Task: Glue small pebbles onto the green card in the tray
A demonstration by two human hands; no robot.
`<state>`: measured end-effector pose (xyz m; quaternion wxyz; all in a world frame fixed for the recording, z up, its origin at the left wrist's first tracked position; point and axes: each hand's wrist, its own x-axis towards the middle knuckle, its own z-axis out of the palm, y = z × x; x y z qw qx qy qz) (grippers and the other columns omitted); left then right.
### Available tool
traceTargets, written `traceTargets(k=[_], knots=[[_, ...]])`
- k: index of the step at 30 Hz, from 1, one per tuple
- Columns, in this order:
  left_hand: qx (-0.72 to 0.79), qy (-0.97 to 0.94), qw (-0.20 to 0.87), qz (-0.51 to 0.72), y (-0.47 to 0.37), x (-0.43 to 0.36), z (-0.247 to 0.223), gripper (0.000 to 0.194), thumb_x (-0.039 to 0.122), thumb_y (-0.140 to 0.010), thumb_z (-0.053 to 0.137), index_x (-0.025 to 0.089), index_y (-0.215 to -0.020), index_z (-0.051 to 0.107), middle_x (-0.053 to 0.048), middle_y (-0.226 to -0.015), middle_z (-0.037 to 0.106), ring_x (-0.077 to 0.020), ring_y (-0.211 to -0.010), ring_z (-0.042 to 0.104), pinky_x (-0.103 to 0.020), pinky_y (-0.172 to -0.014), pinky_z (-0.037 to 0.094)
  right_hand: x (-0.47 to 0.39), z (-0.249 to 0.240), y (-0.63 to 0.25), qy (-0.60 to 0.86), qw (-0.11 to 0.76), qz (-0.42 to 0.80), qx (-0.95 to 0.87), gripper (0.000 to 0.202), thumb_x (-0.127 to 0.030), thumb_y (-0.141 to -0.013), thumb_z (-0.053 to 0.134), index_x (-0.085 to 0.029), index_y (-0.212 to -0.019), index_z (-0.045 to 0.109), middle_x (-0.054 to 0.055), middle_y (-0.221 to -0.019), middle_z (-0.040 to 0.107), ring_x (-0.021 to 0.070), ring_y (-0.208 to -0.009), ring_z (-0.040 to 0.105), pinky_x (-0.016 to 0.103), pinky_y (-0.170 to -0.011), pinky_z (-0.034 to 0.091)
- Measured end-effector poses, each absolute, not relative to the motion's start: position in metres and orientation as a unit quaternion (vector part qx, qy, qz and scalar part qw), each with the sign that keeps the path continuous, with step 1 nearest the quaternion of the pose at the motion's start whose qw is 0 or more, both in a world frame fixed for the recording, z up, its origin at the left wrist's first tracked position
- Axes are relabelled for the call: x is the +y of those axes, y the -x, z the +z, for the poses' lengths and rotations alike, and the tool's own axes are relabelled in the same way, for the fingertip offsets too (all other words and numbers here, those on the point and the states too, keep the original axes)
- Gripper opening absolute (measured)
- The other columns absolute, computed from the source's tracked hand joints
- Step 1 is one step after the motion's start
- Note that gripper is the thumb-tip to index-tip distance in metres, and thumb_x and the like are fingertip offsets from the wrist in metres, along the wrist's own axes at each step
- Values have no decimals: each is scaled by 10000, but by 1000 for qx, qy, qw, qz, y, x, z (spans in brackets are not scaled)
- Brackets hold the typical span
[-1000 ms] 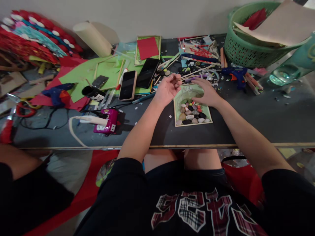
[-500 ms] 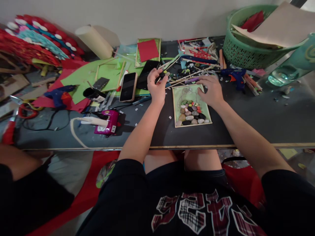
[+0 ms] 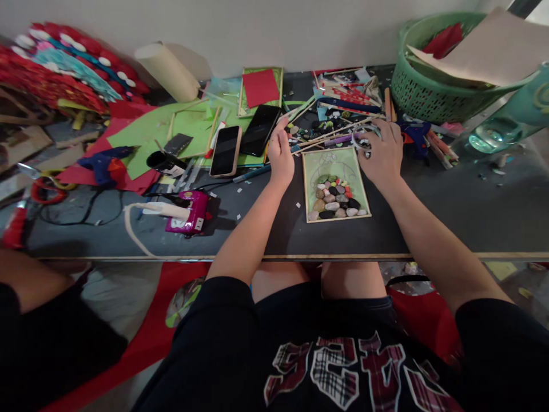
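A small framed picture (image 3: 334, 166) lies on the dark table before me. Inside its thin wooden frame is pale green card with a pencil outline, and smooth pebbles (image 3: 331, 206) in several colours cover its lower half. My right hand (image 3: 383, 154), past the frame's upper right corner, has its fingers closed on a clear ring (image 3: 366, 136) that looks like a tape roll. To the left of the frame my left hand (image 3: 281, 157) stands on edge, fingers stretched upward beside thin wooden sticks (image 3: 328, 136); nothing shows in it.
Two phones (image 3: 225, 151) lie left of my left hand, near a purple power adapter (image 3: 189, 213) with plugged cables. A blue glue gun (image 3: 105, 166) and scissors (image 3: 45, 189) are farther left. At right stand a green basket (image 3: 433, 94) and a water bottle (image 3: 501, 123).
My right hand has moved right, off the frame's upper edge, and now grips the clear ring. My left hand has straightened its curled fingers and shifted slightly right.
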<state>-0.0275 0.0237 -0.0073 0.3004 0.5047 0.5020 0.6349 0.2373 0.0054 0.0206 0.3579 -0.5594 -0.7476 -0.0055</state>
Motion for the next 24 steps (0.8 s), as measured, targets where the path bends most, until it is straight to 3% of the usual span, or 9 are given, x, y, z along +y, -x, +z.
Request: traceTargets(k=[2, 4, 6, 9, 12, 16, 20, 24], knots=[[491, -535, 283, 626, 25, 19, -3, 647, 827, -911, 499, 303, -1255, 657, -85, -1393, 640, -243, -1362, 560, -351, -1124, 475, 4, 23, -236, 547, 368, -10, -752, 230, -472, -967, 555, -313, -1017, 713, 58, -1456, 608, 370, -1383, 436, 637, -1184, 367], [489, -563, 270, 609, 22, 14, 0, 583, 778, -924, 540, 295, -1226, 665, -97, -1360, 653, -255, -1355, 567, -350, -1086, 493, 2, 26, -235, 563, 343, -24, -752, 239, -430, -948, 576, -250, -979, 731, 96, -1467, 597, 395, -1389, 444, 671, -1167, 370], [497, -583, 262, 587, 18, 10, 2, 523, 735, -929, 577, 283, -1174, 674, -102, -1300, 676, -260, -1288, 603, -354, -1038, 513, 1, 28, -235, 590, 302, -33, -748, 219, -368, -920, 604, -190, -902, 731, 145, -1483, 578, 426, -1395, 446, 702, -1146, 363], [501, -602, 254, 567, 14, 8, 2, 462, 691, -934, 608, 269, -1107, 676, -95, -1217, 694, -256, -1191, 635, -372, -1020, 520, 2, 29, -235, 606, 286, -28, -742, 228, -325, -951, 575, -188, -802, 681, 141, -1471, 597, 410, -1398, 447, 691, -1138, 353], [494, -622, 255, 552, 13, 6, 2, 422, 656, -946, 614, 263, -1088, 671, -93, -1182, 687, -256, -1178, 632, -387, -1041, 511, 2, 29, -236, 590, 304, -33, -748, 247, -347, -990, 535, -204, -840, 669, 127, -1479, 594, 388, -1409, 438, 677, -1144, 346], [471, -665, 247, 525, 13, 5, 3, 328, 572, -964, 621, 264, -1063, 678, -100, -1150, 686, -272, -1170, 619, -434, -1124, 467, 2, 25, -238, 593, 293, -43, -749, 299, -443, -967, 579, -181, -894, 704, 170, -1524, 538, 445, -1419, 412, 739, -1144, 307], [459, -690, 241, 504, 11, 4, 3, 243, 484, -969, 622, 262, -1038, 693, -101, -1141, 705, -278, -1182, 620, -445, -1161, 445, 3, 24, -238, 582, 288, -19, -760, 276, -394, -969, 570, -191, -813, 672, 140, -1508, 559, 430, -1429, 415, 731, -1161, 312], [448, -696, 264, 495, 7, -3, 8, 309, 499, -964, 643, 258, -1151, 689, -101, -1198, 730, -284, -1235, 625, -452, -1168, 437, 1, 32, -232, 549, 311, 18, -775, 319, -457, -1021, 475, -236, -1031, 704, 123, -1441, 610, 387, -1437, 451, 703, -1204, 313]])
